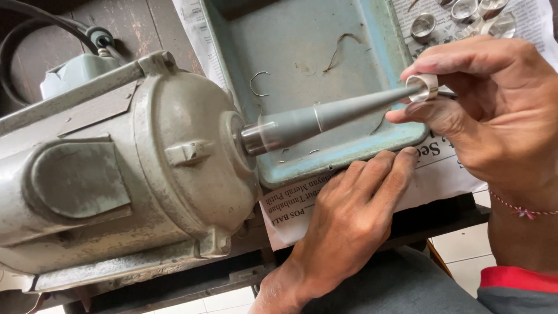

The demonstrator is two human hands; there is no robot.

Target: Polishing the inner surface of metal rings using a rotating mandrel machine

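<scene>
At the right of the frame, the right hand (pixel 494 110) has its grip closed on a silver ring (pixel 424 87), thumb and forefinger pinching it around the tip of the grey tapered spindle (pixel 331 113) that juts from the motor (pixel 122 168) at left. The left hand (pixel 349 221) lies flat, grip open, on newspaper (pixel 290 203) at the lower edge of the blue-green tray (pixel 325 157). More rings (pixel 459 17) lie at upper right.

A sheet of white newspaper (pixel 302 203) with black print is lying on the desk under the blue-green tray (pixel 349 152), its edge hanging over the front; more of it is showing at the upper right.
</scene>
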